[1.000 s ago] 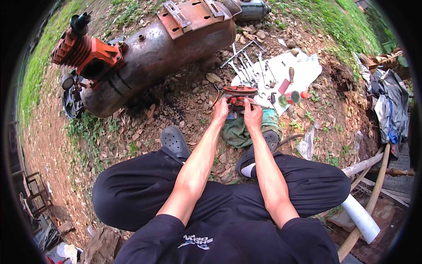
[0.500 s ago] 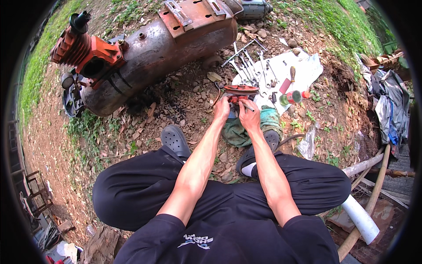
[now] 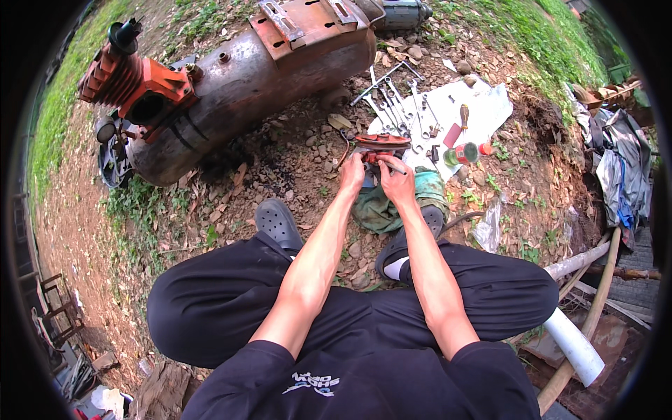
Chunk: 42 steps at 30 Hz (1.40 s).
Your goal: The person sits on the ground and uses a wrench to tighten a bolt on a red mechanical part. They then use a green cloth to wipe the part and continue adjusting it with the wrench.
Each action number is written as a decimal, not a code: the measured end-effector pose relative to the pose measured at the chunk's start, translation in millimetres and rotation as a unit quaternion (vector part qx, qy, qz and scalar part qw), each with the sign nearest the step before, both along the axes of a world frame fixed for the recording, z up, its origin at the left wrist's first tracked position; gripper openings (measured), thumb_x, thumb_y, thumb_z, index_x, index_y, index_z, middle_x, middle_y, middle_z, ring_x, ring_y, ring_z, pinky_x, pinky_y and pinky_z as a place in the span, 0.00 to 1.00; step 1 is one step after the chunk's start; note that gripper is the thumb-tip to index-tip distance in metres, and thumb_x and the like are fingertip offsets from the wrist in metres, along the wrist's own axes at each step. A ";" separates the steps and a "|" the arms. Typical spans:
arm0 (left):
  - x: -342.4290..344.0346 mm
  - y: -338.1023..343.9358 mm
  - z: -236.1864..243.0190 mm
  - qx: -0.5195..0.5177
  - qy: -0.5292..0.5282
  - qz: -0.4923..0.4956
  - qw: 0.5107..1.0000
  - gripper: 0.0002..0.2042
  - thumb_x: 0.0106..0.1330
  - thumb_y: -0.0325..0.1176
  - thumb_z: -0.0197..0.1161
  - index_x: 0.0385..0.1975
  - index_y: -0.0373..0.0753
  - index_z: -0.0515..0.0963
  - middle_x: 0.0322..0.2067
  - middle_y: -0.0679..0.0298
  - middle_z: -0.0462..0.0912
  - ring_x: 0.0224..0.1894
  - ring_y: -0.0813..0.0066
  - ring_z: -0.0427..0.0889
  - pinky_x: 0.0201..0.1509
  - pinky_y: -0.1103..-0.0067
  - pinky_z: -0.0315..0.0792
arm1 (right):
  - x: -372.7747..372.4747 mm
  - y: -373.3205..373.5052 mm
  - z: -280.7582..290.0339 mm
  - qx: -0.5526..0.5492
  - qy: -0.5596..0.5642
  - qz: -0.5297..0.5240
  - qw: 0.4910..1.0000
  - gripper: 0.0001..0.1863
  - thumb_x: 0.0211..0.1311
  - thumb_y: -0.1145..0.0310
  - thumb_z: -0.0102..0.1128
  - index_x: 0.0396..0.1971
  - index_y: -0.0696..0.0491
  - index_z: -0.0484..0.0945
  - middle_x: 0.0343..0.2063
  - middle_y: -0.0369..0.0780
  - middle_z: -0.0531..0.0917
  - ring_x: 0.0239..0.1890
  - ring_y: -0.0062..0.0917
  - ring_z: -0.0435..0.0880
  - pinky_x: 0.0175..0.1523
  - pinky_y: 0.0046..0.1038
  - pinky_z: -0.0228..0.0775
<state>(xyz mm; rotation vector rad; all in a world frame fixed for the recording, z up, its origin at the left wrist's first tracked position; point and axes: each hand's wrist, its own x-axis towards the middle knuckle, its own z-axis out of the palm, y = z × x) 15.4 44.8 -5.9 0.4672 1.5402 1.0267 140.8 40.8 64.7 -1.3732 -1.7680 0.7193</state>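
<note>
I squat on bare ground with both forearms stretched forward. My left hand (image 3: 352, 173) steadies a flat red metal part (image 3: 381, 141) that rests on the dirt. My right hand (image 3: 396, 179) is closed around a thin metal tool (image 3: 392, 165) whose tip lies against that part. Under my hands a crumpled green cloth (image 3: 381, 208) lies on the ground. Which kind of tool it is cannot be told.
A rusty air-compressor tank (image 3: 259, 84) with an orange pump head (image 3: 140, 84) lies behind. Several wrenches (image 3: 395, 98), a screwdriver (image 3: 463, 117) and a small can (image 3: 462, 154) rest on a white sheet (image 3: 483, 105). Pipes and planks (image 3: 581, 308) lie at right.
My right hand has shifted slightly left over the red part and now holds the thin tool against it. My left hand stays where it was.
</note>
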 end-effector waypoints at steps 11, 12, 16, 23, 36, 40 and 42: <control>-11.0 -4.3 -2.9 0.001 -0.012 0.024 1.000 0.22 0.68 0.45 0.45 0.48 0.36 0.81 0.30 0.63 0.81 0.33 0.73 0.76 0.40 0.74 0.69 | -9.0 -2.0 18.2 -0.106 -0.013 -0.005 0.994 0.10 0.64 0.70 0.60 0.42 0.57 0.84 0.31 0.44 0.88 0.32 0.23 0.86 0.38 0.25 0.76; -10.6 -4.0 -4.6 0.003 -0.017 0.028 0.999 0.22 0.68 0.44 0.46 0.48 0.36 0.81 0.29 0.63 0.80 0.32 0.73 0.76 0.39 0.75 0.69 | -10.1 -1.0 19.3 -0.070 0.013 -0.023 0.997 0.10 0.64 0.70 0.60 0.42 0.57 0.84 0.30 0.44 0.87 0.32 0.23 0.86 0.38 0.25 0.76; -4.8 -1.5 -2.4 0.004 -0.012 0.024 1.000 0.21 0.68 0.43 0.46 0.48 0.36 0.81 0.27 0.65 0.79 0.31 0.74 0.76 0.38 0.75 0.69 | 2.6 2.2 9.5 -0.150 -0.012 0.016 0.988 0.11 0.64 0.69 0.60 0.41 0.58 0.84 0.30 0.43 0.87 0.32 0.23 0.86 0.38 0.25 0.76; -3.2 -2.0 -3.9 0.011 -0.023 0.030 0.999 0.21 0.68 0.43 0.46 0.48 0.35 0.81 0.25 0.66 0.77 0.28 0.76 0.74 0.35 0.76 0.68 | -6.7 -7.8 10.1 -0.056 -0.017 -0.039 0.998 0.11 0.62 0.65 0.61 0.39 0.55 0.85 0.29 0.45 0.87 0.35 0.34 0.88 0.40 0.30 0.76; -3.0 -2.1 -5.6 0.017 -0.024 0.023 0.999 0.21 0.69 0.43 0.47 0.48 0.34 0.81 0.34 0.60 0.83 0.38 0.71 0.79 0.45 0.73 0.70 | -3.4 -10.6 6.1 -0.118 0.012 -0.013 0.993 0.15 0.64 0.62 0.62 0.44 0.57 0.83 0.30 0.43 0.88 0.36 0.27 0.87 0.42 0.27 0.76; -10.0 -4.7 -5.3 0.029 -0.051 0.035 0.998 0.20 0.69 0.42 0.50 0.49 0.35 0.80 0.39 0.58 0.84 0.41 0.71 0.79 0.47 0.75 0.71 | -9.4 -17.5 5.0 -0.145 -0.019 0.037 0.989 0.12 0.64 0.66 0.62 0.43 0.57 0.83 0.35 0.45 0.87 0.39 0.24 0.86 0.45 0.26 0.75; -10.8 -7.7 -3.3 0.019 -0.016 0.018 1.000 0.20 0.68 0.43 0.50 0.48 0.34 0.80 0.40 0.57 0.84 0.41 0.71 0.80 0.47 0.75 0.71 | -14.5 -17.1 6.9 -0.139 0.064 0.031 0.988 0.11 0.63 0.68 0.63 0.42 0.58 0.84 0.34 0.43 0.87 0.39 0.24 0.85 0.45 0.26 0.75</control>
